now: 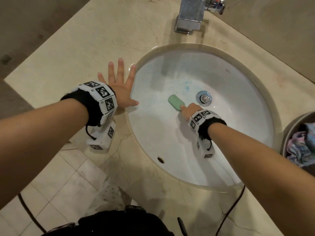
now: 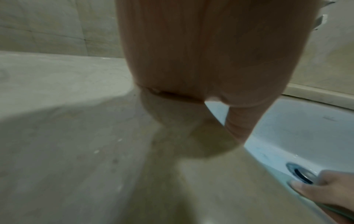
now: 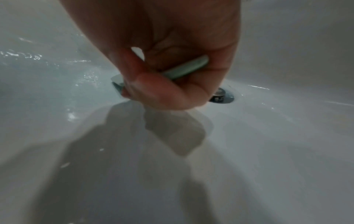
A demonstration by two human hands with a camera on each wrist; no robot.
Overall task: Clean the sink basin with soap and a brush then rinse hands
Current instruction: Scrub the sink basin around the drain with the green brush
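Green plastic brush (image 1: 176, 102), seen from the head camera, lies low in the white ceramic sink basin (image 1: 238, 116), its long axis running from the right hand (image 1: 190, 111) up and left, away from the chrome drain (image 1: 203, 98) just beside it. The right hand grips its near end; the left hand (image 1: 120, 90) lies flat, fingers spread, on the beige marble tabletop (image 1: 68, 62) at the rim.

From the left wrist, that palm (image 2: 201, 53) presses the tabletop (image 2: 67, 121), with the thumb over the basin edge.

From the right wrist, curled fingers (image 3: 162, 91) clamp the brush handle (image 3: 188, 66), its head towards the soapy left wall, judged the next stretch to scrub.
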